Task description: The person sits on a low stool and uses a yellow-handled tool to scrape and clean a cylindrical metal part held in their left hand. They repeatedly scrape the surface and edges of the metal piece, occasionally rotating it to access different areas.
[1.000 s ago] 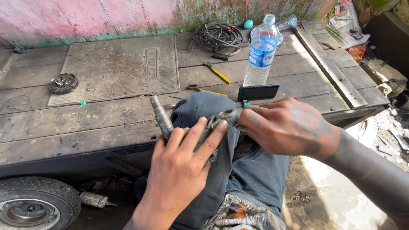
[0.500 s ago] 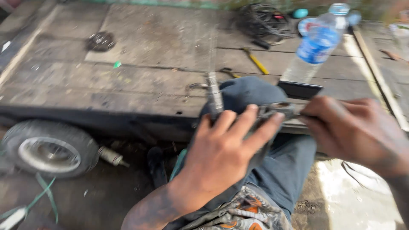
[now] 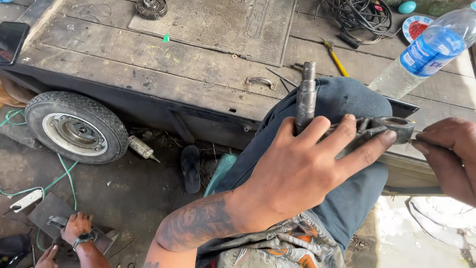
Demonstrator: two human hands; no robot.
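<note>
My left hand (image 3: pixel 305 168) presses a dark greasy metal part (image 3: pixel 347 126) down on my raised knee in blue trousers (image 3: pixel 347 99). The part has a threaded shaft (image 3: pixel 306 94) sticking up and an arm ending in a ring eye (image 3: pixel 396 124). My right hand (image 3: pixel 448 159) comes in from the right edge with its fingertips at the ring end; a thin tool may lie between them, but I cannot make it out.
A low wooden cart deck (image 3: pixel 163 64) with a small wheel (image 3: pixel 77 128) stands in front. On it lie a plastic water bottle (image 3: pixel 426 52), a yellow-handled tool (image 3: pixel 336 55), coiled cable (image 3: pixel 359 12), a rubber mat (image 3: pixel 218 22). Another person's hands (image 3: pixel 74 233) work at bottom left.
The view has swung left and down, showing the cart wheel and another person's hands. My hands stay on the metal part on my knee.
</note>
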